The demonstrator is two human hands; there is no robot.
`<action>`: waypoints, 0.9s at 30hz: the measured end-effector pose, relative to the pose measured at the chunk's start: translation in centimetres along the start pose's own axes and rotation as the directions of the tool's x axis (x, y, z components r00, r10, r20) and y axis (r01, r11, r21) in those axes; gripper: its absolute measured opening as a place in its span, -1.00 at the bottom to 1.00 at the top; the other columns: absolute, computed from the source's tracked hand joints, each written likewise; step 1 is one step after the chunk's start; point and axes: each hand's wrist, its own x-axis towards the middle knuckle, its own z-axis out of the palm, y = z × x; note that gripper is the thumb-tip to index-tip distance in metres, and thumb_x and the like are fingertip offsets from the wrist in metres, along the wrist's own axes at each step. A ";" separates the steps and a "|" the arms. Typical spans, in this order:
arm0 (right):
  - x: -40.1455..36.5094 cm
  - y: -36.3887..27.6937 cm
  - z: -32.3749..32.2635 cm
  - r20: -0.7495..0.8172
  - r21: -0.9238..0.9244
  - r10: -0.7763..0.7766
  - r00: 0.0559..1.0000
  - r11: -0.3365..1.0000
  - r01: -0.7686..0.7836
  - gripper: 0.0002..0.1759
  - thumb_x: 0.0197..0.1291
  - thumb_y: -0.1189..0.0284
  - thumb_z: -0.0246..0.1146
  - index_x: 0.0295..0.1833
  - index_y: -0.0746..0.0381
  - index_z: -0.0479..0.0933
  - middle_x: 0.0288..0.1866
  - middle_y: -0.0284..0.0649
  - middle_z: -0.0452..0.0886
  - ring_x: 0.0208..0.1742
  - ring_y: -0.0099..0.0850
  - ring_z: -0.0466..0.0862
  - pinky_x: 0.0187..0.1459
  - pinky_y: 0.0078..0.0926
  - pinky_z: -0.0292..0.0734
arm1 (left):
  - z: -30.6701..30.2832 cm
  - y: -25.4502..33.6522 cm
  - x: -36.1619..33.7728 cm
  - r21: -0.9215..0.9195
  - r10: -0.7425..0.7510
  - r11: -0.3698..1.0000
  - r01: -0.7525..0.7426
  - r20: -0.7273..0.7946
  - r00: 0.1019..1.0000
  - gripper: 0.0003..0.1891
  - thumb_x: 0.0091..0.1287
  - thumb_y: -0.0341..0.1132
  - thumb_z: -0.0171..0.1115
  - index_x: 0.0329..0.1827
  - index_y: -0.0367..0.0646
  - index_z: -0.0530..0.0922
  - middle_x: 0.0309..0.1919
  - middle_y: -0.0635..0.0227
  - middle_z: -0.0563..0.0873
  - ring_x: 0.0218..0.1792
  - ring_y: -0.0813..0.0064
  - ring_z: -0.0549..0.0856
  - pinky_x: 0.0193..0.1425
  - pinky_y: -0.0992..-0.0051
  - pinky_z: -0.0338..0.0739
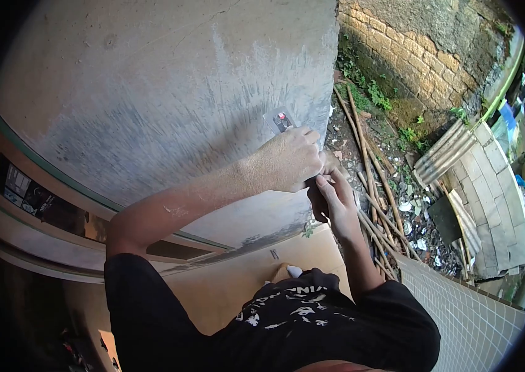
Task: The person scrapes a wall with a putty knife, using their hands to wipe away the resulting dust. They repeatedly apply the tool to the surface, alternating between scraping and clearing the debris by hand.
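My left hand (pixel 296 161), dusty white over its back, is closed with its knuckles towards the wall. Beyond its fingers shows a flat, silvery scraper-like piece (pixel 281 121) with a black-and-red label; the rest of it is hidden by the hand. Against the left hand's fingers is my right hand (pixel 335 195), with thumb and fingers pressed together. A small dark bit (pixel 312 181) shows between the hands, too covered to name. Behind them stands a grey plastered wall (pixel 169 99) with streaks and pale scraped patches.
Wooden poles (pixel 371 180) and rubble lie right of the wall's edge. A mossy brick wall (pixel 411 49) rises behind them. A corrugated sheet (pixel 445 152) and grey blocks (pixel 488 192) are at right. A green-edged frame (pixel 58 164) runs along the left.
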 end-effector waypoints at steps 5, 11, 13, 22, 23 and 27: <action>1.9 0.8 -1.6 0.267 0.127 0.131 0.955 0.977 -0.169 -0.75 0.41 0.30 0.08 0.01 0.25 0.36 -0.61 -0.37 0.37 -0.78 -0.69 0.23 -0.76 -0.73 0.06 | 0.7 -0.6 1.1 0.053 0.090 0.994 -0.100 0.173 0.981 -0.76 -0.08 -0.17 0.33 -0.53 -0.18 0.64 -0.52 0.32 0.67 -0.27 0.36 0.62 -0.08 0.41 0.46; 3.9 2.5 1.0 0.131 0.092 -0.035 0.991 0.996 0.023 -0.79 0.39 0.34 0.09 -0.06 0.27 0.41 -0.62 -0.36 0.40 -0.79 -0.68 0.27 -0.76 -0.73 0.08 | -0.8 -4.1 2.0 0.086 0.166 0.976 -0.202 0.315 0.934 -0.80 -0.18 -0.15 0.32 -0.66 -0.09 0.63 -0.67 0.31 0.64 -0.51 0.35 0.67 -0.34 0.38 0.53; 4.5 2.7 1.3 0.110 0.138 -0.029 0.993 0.990 0.014 -0.77 0.43 0.30 0.02 -0.04 0.25 0.40 -0.58 -0.33 0.41 -0.80 -0.66 0.26 -0.78 -0.72 0.06 | -0.7 -4.8 1.9 0.082 0.187 0.972 -0.221 0.303 0.934 -0.81 -0.20 -0.16 0.31 -0.68 -0.10 0.62 -0.70 0.31 0.63 -0.56 0.34 0.67 -0.40 0.37 0.52; 4.4 4.5 1.7 0.218 0.349 0.089 0.972 0.923 -0.162 -0.74 0.48 0.16 -0.13 0.03 0.11 0.24 -0.55 -0.31 0.28 -0.79 -0.61 0.15 -0.82 -0.69 -0.02 | 1.3 -5.2 1.2 0.049 0.227 0.968 -0.247 0.258 0.939 -0.83 -0.32 -0.21 0.26 -0.70 -0.10 0.57 -0.74 0.33 0.60 -0.62 0.36 0.65 -0.46 0.37 0.51; 4.2 4.7 2.0 0.185 0.318 0.074 0.980 0.939 -0.131 -0.75 0.48 0.18 -0.11 0.05 0.11 0.24 -0.53 -0.33 0.28 -0.75 -0.62 0.19 -0.81 -0.70 0.00 | 1.5 -5.2 1.1 0.026 0.253 0.963 -0.268 0.251 0.934 -0.83 -0.31 -0.21 0.26 -0.71 -0.10 0.56 -0.74 0.33 0.60 -0.62 0.36 0.65 -0.46 0.38 0.50; 3.9 4.9 3.1 0.083 0.262 0.060 0.995 0.962 -0.080 -0.76 0.47 0.23 -0.05 0.09 0.11 0.25 -0.51 -0.38 0.26 -0.64 -0.64 0.27 -0.78 -0.74 0.05 | 2.4 -5.2 0.9 -0.043 0.242 0.970 -0.239 0.253 0.937 -0.84 -0.40 -0.27 0.29 -0.68 -0.06 0.65 -0.70 0.32 0.65 -0.53 0.32 0.70 -0.36 0.34 0.56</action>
